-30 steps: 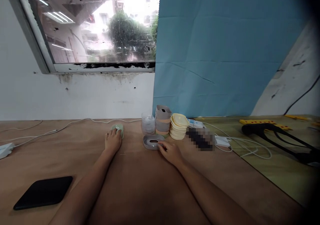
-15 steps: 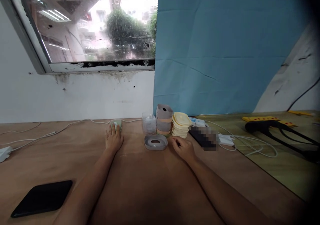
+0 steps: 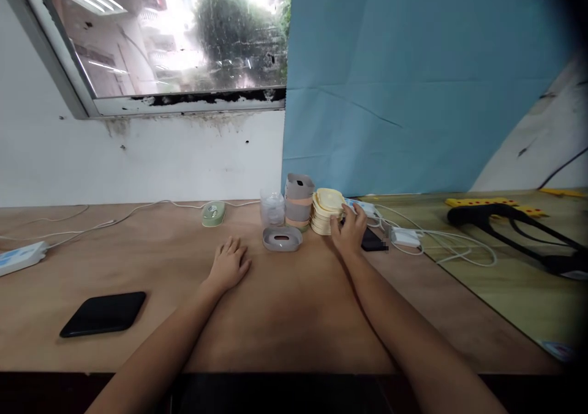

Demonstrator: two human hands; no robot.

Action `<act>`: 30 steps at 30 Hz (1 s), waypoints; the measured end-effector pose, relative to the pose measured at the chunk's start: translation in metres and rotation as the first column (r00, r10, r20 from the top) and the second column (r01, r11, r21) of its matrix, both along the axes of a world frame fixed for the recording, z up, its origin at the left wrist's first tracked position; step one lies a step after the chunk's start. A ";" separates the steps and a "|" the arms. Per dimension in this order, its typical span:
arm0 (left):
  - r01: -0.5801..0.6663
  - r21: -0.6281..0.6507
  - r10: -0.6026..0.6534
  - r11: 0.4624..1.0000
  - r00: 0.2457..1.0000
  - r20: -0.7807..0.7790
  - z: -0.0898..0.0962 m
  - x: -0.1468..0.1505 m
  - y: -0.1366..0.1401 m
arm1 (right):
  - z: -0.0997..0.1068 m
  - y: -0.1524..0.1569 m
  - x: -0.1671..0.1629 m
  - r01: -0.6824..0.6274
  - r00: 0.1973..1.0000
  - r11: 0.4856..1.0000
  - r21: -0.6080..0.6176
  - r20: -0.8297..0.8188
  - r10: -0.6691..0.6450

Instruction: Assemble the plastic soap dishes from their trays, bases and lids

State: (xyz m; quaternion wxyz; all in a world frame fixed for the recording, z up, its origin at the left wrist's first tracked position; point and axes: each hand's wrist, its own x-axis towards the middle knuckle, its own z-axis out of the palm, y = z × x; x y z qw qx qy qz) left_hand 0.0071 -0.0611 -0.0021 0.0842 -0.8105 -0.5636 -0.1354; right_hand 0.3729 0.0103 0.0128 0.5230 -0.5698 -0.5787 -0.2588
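My left hand (image 3: 228, 264) lies on the table with its fingers stretched out, holding nothing. Beyond it sits a small light green case (image 3: 213, 214) with an oval top. My right hand (image 3: 350, 229) is at the right side of a stack of pale yellow lids (image 3: 320, 223), its thumb and fingers apart by the edge; whether it touches the stack is hard to tell. To the left of the lids stand stacked grey and peach plastic pieces (image 3: 299, 207) and clear plastic containers (image 3: 272, 210). In front of these lies a grey oval piece with a slot (image 3: 282, 247).
A black flat tablet-like object (image 3: 103, 314) lies at the left. White power strips (image 3: 22, 258) and cables run along the back. Right of my right hand are a dark phone-like object (image 3: 373, 240), a white adapter (image 3: 405, 237) and a black strap-like frame (image 3: 505, 242).
My left hand has left the green case and come nearer to me and rightward. From beside the grey oval piece, my right hand has moved to the yellow lids, its fingers spreading. The view has tilted down.
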 end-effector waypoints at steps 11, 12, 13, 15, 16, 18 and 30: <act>0.002 -0.146 0.006 0.989 0.998 0.056 0.001 -0.003 0.005 | -0.010 0.005 0.003 -0.143 0.988 0.978 -0.154 -0.077 0.132; 0.004 -0.147 0.004 0.989 0.999 0.053 0.002 -0.003 0.005 | -0.010 0.005 0.003 -0.150 0.987 0.977 -0.155 -0.084 0.138; 0.004 -0.146 0.003 0.989 0.999 0.048 0.002 -0.003 0.005 | -0.010 0.005 0.003 -0.156 0.986 0.976 -0.153 -0.088 0.144; 0.007 -0.143 -0.001 0.990 0.999 0.041 0.002 -0.004 0.005 | -0.009 0.005 0.003 -0.166 0.984 0.975 -0.144 -0.092 0.154; 0.009 -0.141 -0.003 0.990 0.999 0.039 0.001 -0.004 0.005 | -0.008 0.005 0.003 -0.174 0.982 0.975 -0.139 -0.093 0.162; 0.007 -0.142 -0.002 0.990 0.999 0.036 0.000 -0.004 0.006 | -0.006 0.006 0.003 -0.198 0.978 0.972 -0.125 -0.097 0.187; 0.011 -0.150 -0.005 0.989 0.999 0.039 0.001 -0.005 0.006 | 0.005 0.000 -0.003 -0.191 0.973 0.981 -0.016 -0.136 0.187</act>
